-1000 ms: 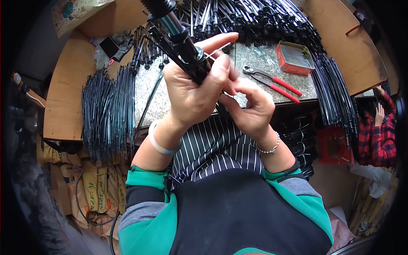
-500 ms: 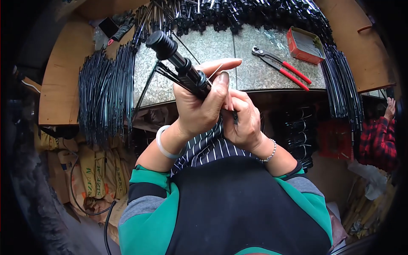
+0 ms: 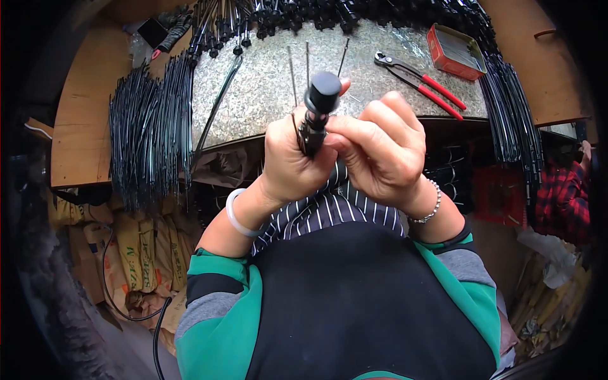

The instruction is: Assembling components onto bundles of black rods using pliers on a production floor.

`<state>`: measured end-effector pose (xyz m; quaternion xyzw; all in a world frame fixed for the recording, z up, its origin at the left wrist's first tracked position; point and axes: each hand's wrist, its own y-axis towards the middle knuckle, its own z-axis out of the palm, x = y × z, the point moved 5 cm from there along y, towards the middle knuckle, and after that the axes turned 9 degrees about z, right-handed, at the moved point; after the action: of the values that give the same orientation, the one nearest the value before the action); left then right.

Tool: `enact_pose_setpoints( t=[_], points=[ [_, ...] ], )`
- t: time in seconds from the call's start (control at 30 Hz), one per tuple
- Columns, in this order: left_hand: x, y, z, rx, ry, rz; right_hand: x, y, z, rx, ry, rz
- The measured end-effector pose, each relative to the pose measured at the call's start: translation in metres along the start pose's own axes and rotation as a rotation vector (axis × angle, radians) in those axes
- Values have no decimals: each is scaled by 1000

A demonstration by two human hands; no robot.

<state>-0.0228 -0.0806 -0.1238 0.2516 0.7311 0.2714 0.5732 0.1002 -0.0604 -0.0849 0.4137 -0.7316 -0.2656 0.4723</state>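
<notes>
My left hand (image 3: pixel 288 152) is wrapped round the shaft of a black umbrella frame (image 3: pixel 325 92), whose round end cap tilts up toward me. A few thin dark ribs stick out past the fingers over the tabletop. Against the frame, just below the cap, my right hand (image 3: pixel 389 149) has its thumb and forefinger pinched together. What sits between those fingertips is too small and hidden to make out. Past my hands, red-handled nippers (image 3: pixel 418 85) lie on the mottled grey tabletop (image 3: pixel 240 114).
Bundles of thin black ribs hang over the table edge at left (image 3: pixel 149 139) and right (image 3: pixel 513 114). More umbrella frames (image 3: pixel 285 16) are heaped along the back. A red tin (image 3: pixel 453 54) of thin wires stands behind the nippers. A person in a checked sleeve (image 3: pixel 560 199) is at far right.
The umbrella frame has swung upright and to the right, its cap now facing me. My right hand has risen from below the left hand to the frame's side near the cap.
</notes>
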Motion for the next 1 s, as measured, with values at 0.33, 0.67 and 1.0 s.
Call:
enact_pose_setpoints(
  t=[0.33, 0.67, 1.0],
  points=[
    [16, -10, -30, -199, -65, -271, -81, -41, 7, 166, 383, 790],
    [22, -11, -51, -256, -269, -396, -158, -57, -42, 308, -446, 570],
    [43, -6, -42, -245, -243, -497, -24, -1, -30, 384, -616, 89]
  ],
)
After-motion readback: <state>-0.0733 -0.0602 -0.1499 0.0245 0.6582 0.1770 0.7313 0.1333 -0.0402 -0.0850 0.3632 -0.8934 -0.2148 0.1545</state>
